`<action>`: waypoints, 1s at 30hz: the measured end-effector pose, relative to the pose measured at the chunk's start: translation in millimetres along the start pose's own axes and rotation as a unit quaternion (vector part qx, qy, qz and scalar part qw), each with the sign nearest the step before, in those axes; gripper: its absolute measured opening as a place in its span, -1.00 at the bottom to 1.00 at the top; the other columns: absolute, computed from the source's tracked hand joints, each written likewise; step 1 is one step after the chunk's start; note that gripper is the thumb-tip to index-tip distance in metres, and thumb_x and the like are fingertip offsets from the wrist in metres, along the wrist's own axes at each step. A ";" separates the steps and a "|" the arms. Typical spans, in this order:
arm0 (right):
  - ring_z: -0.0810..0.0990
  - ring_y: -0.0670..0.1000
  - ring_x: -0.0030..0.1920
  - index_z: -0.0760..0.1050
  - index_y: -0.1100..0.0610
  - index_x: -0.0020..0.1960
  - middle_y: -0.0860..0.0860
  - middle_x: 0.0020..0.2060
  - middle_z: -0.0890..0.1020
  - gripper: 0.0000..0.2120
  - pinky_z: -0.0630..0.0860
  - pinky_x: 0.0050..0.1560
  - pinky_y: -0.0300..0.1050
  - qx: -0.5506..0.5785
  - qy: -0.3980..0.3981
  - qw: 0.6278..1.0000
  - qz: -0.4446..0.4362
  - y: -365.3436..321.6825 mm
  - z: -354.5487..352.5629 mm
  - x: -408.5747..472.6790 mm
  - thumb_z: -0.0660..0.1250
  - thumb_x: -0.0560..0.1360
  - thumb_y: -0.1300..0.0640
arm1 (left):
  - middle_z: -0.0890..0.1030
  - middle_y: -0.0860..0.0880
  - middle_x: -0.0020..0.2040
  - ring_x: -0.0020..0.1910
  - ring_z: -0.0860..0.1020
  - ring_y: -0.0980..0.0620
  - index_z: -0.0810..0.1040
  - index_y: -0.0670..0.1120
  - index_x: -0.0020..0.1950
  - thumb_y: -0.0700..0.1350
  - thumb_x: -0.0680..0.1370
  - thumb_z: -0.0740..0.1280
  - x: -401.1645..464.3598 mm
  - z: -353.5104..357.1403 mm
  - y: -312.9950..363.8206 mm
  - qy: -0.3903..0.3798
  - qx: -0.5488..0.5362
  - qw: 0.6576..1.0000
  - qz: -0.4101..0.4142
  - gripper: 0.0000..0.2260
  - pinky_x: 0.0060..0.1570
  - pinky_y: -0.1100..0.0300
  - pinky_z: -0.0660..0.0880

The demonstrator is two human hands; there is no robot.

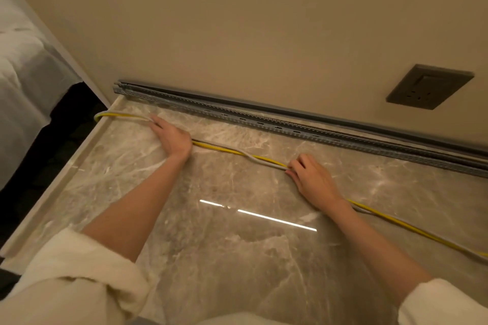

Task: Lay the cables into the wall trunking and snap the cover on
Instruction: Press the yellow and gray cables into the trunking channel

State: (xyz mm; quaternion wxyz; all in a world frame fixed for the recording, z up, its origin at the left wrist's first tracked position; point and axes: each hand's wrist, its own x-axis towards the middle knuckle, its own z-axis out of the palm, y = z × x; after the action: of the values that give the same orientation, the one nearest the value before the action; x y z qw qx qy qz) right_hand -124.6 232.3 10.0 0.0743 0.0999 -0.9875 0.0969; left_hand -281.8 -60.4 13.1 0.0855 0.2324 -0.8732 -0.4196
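A yellow cable and a grey cable lie twisted together across the marble counter. My left hand rests on them near the counter's left end, fingers closed over both. My right hand pinches the pair further right. A slotted grey trunking lies open along the foot of the wall, behind the cables. Its plain grey cover lies against the wall just behind it. The cables are outside the trunking.
A dark wall socket sits on the beige wall above the trunking's right part. The cables loop over the counter's left edge. A bed with white sheets stands to the left, across a dark gap.
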 end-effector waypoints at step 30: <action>0.52 0.15 -0.20 0.50 0.22 -0.13 0.14 -0.23 0.52 -0.70 0.50 -0.26 0.02 -0.042 0.034 0.982 0.182 108.9 -42.2 -115.2 0.49 0.37 0.01 | 0.44 -0.15 0.26 0.25 0.37 -0.15 0.46 -0.12 0.24 0.02 0.50 0.33 -172.9 101.8 78.6 -0.274 0.213 0.744 0.571 -0.63 0.19 -0.02 0.35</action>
State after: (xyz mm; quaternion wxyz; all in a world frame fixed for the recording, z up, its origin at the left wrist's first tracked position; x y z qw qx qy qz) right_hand -30.6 366.8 12.5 0.0935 -0.0880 -0.9892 0.0707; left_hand -191.4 135.1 17.2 0.0150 -0.4228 -0.8950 -0.1413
